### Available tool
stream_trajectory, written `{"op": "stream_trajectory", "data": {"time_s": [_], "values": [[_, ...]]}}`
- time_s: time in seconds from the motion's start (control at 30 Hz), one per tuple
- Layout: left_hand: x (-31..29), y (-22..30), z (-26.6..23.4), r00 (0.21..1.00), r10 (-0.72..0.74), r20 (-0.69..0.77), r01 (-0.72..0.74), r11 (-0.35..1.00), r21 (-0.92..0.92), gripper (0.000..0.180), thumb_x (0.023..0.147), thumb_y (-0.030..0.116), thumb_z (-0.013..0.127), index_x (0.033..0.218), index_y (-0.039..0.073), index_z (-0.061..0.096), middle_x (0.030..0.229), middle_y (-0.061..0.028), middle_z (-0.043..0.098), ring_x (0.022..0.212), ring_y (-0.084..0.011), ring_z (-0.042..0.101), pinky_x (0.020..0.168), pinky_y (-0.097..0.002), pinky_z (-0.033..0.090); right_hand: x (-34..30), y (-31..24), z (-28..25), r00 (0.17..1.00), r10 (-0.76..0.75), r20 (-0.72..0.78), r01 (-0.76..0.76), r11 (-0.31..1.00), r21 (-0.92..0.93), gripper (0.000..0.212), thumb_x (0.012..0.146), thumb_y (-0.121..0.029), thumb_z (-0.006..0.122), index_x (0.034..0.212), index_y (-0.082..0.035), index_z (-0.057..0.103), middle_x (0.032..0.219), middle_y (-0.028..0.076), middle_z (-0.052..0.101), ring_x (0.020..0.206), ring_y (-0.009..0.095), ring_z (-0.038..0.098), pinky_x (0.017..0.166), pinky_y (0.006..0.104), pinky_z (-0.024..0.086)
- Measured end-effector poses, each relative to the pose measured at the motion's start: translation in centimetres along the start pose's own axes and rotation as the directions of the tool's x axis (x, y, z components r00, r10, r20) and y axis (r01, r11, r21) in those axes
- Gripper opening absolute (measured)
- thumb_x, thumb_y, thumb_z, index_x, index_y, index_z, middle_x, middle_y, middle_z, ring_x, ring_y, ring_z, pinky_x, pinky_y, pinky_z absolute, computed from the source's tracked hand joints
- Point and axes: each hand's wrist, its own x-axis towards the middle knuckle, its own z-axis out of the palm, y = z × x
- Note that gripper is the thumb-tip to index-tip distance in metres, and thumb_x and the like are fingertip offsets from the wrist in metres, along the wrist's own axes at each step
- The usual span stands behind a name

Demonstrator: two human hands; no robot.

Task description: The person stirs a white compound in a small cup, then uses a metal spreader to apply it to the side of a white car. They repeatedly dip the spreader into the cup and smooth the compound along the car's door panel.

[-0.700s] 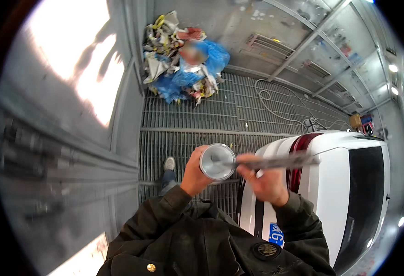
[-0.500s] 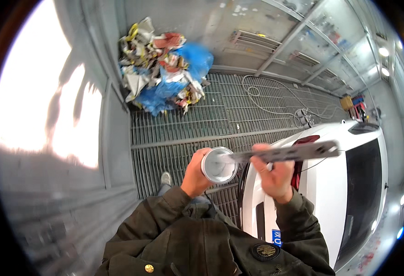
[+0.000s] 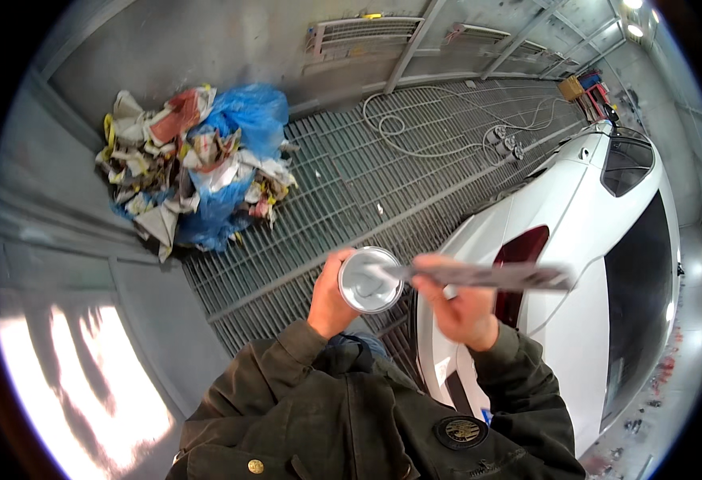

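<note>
My left hand [image 3: 327, 298] is wrapped round the side of an open cup-like can [image 3: 373, 310] with a pale rim. Inside lies whitish-grey liquid paint [image 3: 364, 282]. A long, flat mixing stick [image 3: 519, 277] with dark marks or holes along it is gripped in my right hand [image 3: 461, 314], between thumb and fingers. Its coated end reaches over the can's right rim into the paint, while the rest points off to the right, nearly level. Motion blurs the stick and the right fingers somewhat.
A white car [image 3: 551, 336] with a red tail light [image 3: 524, 254] stands close on my right. Crumpled paper and blue plastic sheeting [image 3: 251, 116] are heaped by the wall at far left. A pale hose [image 3: 387, 128] loops over the floor grating [image 3: 319, 192].
My view has turned, so the heap and car sit differently in it. The stick has shifted slightly and lies a little more level; both hands keep their holds.
</note>
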Motion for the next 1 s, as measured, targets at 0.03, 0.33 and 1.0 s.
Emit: {"op": "stream_trajectory", "data": {"time_s": [0.03,0.33,1.0], "values": [[3.0,-0.7,0.8,1.000,0.001,0.012,-0.001,1.000,0.022,0.072,0.067,0.019,0.090,0.123,0.002,0.048,0.113,-0.0121,0.062,0.103,-0.0242,0.064,0.088,-0.0334,0.051,1.0,2.1,-0.7,0.996,-0.034,0.084,0.032,0.999,0.021,0.026,0.086,0.000,0.069,0.112,0.001,0.065,0.087,0.010,0.069,0.063,0.017,0.063,0.057,0.0277,0.050],[23.2,-2.8,8.7,0.982,-0.089,0.167,0.106,0.989,-0.100,0.078,0.066,0.010,0.088,0.129,0.001,0.043,0.123,-0.0122,0.056,0.113,-0.0234,0.059,0.096,-0.0342,0.047,11.1,16.3,-9.7,0.979,0.108,0.172,-0.139,0.974,0.179,0.031,0.088,0.007,0.064,0.118,0.004,0.062,0.101,0.013,0.068,0.086,0.020,0.068,0.071,0.0296,0.054],[66.4,-13.9,26.3,0.886,0.067,0.459,0.005,0.988,-0.155,0.061,0.064,0.001,0.082,0.117,0.006,0.053,0.118,-0.0113,0.058,0.112,-0.0315,0.055,0.095,-0.0393,0.045,33.4,47.6,-21.1,0.920,0.254,-0.300,-0.268,0.963,-0.008,0.027,0.084,0.009,0.067,0.110,0.003,0.066,0.083,0.014,0.067,0.065,0.018,0.062,0.060,0.0280,0.051]]}}
